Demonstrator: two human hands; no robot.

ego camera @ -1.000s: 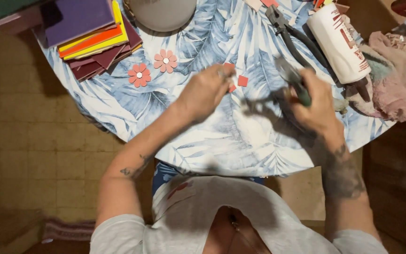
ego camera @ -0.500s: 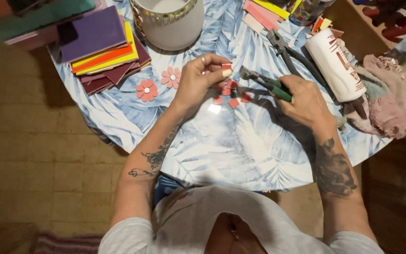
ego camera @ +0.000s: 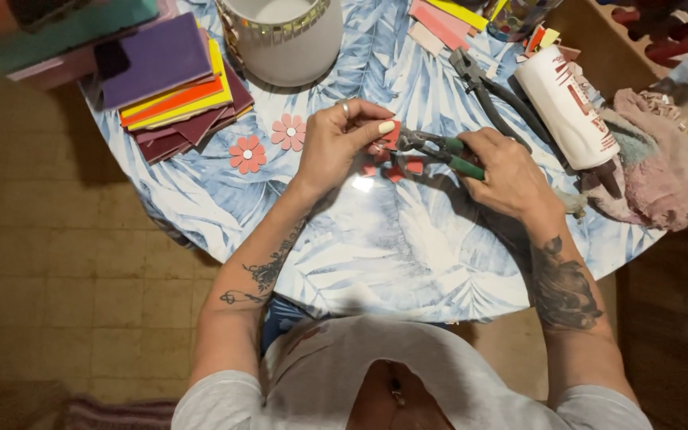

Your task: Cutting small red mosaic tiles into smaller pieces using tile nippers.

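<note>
My left hand (ego camera: 342, 143) pinches a small red tile piece (ego camera: 389, 135) above the round table. Green-handled nippers (ego camera: 439, 149) are gripped in my right hand (ego camera: 506, 171), and their jaws meet the red piece's edge. A few small red fragments (ego camera: 404, 168) lie on the blue leaf-print tablecloth (ego camera: 376, 247) just under the hands. Two pink tile flowers (ego camera: 268, 143) lie left of my left hand.
A stack of coloured tiles (ego camera: 170, 84) sits at the back left. A white cylindrical pot (ego camera: 284, 36) stands at the back. Dark pliers (ego camera: 491, 87), a white glue bottle (ego camera: 563, 103) and a pink cloth (ego camera: 650, 159) lie at the right. Tiled floor shows at left.
Both hands have drawn closer together. The nippers' jaws have moved left onto the red piece in my left hand. The view has also shifted a little.
</note>
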